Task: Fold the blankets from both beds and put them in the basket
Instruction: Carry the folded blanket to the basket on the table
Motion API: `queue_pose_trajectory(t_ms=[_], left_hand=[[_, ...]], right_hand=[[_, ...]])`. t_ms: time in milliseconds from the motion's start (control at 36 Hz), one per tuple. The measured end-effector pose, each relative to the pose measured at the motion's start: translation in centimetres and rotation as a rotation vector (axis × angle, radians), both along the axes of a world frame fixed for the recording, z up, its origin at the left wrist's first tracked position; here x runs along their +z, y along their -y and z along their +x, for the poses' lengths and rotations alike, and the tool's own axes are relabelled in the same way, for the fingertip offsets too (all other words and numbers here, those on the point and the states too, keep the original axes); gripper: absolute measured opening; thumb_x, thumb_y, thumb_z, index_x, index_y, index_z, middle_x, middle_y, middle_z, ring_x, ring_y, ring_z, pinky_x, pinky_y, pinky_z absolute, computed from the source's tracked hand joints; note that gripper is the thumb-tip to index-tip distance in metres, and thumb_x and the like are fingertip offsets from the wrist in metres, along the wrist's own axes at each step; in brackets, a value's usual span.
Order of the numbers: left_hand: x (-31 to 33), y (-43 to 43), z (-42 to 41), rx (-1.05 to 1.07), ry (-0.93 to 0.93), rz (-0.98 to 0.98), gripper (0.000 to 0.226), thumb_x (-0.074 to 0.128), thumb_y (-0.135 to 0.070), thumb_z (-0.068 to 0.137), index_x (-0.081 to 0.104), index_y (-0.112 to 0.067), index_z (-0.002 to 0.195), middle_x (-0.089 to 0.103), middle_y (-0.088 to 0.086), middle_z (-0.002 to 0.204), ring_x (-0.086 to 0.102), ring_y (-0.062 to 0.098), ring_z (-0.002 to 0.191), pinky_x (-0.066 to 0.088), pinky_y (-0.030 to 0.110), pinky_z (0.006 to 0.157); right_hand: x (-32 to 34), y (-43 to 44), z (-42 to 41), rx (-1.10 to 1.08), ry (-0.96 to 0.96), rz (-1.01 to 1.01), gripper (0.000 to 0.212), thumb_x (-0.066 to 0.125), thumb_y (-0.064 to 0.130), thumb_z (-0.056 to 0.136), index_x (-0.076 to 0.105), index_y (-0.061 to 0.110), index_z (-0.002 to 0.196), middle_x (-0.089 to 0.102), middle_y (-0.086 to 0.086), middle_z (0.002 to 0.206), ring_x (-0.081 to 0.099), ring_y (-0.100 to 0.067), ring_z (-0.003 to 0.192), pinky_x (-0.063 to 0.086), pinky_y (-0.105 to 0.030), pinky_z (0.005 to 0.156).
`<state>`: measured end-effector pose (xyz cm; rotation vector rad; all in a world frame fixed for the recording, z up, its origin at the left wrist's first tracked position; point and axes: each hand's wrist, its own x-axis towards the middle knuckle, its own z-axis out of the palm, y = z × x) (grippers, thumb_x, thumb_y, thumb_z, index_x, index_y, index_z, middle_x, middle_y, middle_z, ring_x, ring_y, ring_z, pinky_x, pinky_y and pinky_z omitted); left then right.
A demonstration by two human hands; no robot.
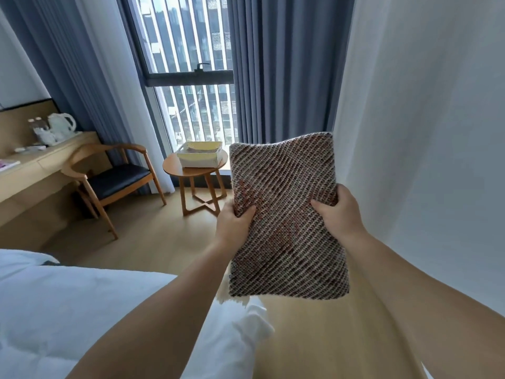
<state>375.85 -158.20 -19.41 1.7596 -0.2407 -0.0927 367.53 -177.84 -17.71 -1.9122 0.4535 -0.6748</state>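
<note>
A folded blanket [285, 192], brown and white with diagonal stripes, hangs in the air in front of me as a flat rectangle. My left hand [235, 224] grips its left edge and my right hand [337, 212] grips its right edge, both about halfway up. The cream basket [199, 160] stands on a small round wooden table [172, 166] by the window, to the left of and beyond the blanket. Some patterned fabric shows inside the basket.
A white bed [82, 305] fills the lower left. A wooden armchair [114, 176] and a desk [35, 170] with a kettle stand at left. Blue curtains [281, 69] frame the window. A white sheer curtain [423, 132] hangs at right. Wooden floor lies between bed and table.
</note>
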Motion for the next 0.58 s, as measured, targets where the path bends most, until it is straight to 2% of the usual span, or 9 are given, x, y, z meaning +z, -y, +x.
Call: queue_pose_trajectory(t_ms=[83,250,361,444,583], left_hand=[[-0.5,2.0,2.8,-0.006,0.003,-0.002,0.042,0.062,-0.028,0.092,0.050,-0.015,0.130,0.061,-0.002,0.117,0.057,0.016,0.107,0.048,0.032,0.093],[-1.6,7.4,9.1,-0.001,0.007,-0.010,0.021,0.063,-0.029,0.091,0.052,-0.029,0.109,0.063,-0.010,0.104,0.060,0.013,0.101,0.049,0.035,0.094],[-2.0,12.1,13.4,0.032,-0.006,-0.008,0.029,0.063,-0.031,0.090,0.054,-0.023,0.117,0.063,-0.007,0.109,0.060,0.013,0.102,0.050,0.036,0.095],[-2.0,15.6,16.5,0.057,-0.010,-0.009,0.027,0.064,-0.031,0.089,0.055,-0.024,0.113,0.065,-0.004,0.110,0.062,0.015,0.102,0.050,0.039,0.095],[-1.4,20.3,21.1,0.099,-0.018,-0.045,0.027,0.063,-0.029,0.091,0.055,-0.022,0.115,0.065,-0.005,0.109,0.062,0.016,0.103,0.051,0.033,0.091]], right_hand=[[-0.6,2.2,2.9,0.008,-0.005,0.008,0.044,0.069,0.024,0.086,0.053,0.013,0.126,0.058,0.006,0.108,0.056,-0.013,0.097,0.044,-0.029,0.088],[-1.9,8.2,9.7,0.036,-0.017,0.027,0.040,0.070,0.024,0.085,0.054,0.015,0.121,0.059,0.004,0.107,0.057,-0.015,0.096,0.047,-0.032,0.089],[-2.5,13.2,14.6,0.074,-0.023,0.023,0.040,0.071,0.027,0.084,0.053,0.018,0.119,0.060,0.004,0.108,0.058,-0.018,0.099,0.048,-0.038,0.093],[-2.2,17.1,18.1,0.094,-0.021,0.011,0.039,0.072,0.028,0.084,0.053,0.020,0.117,0.060,0.004,0.108,0.060,-0.019,0.101,0.049,-0.042,0.094],[-1.1,22.1,23.9,0.166,-0.007,0.019,0.033,0.071,0.023,0.085,0.055,0.019,0.113,0.062,0.004,0.107,0.060,-0.018,0.098,0.049,-0.040,0.093]])
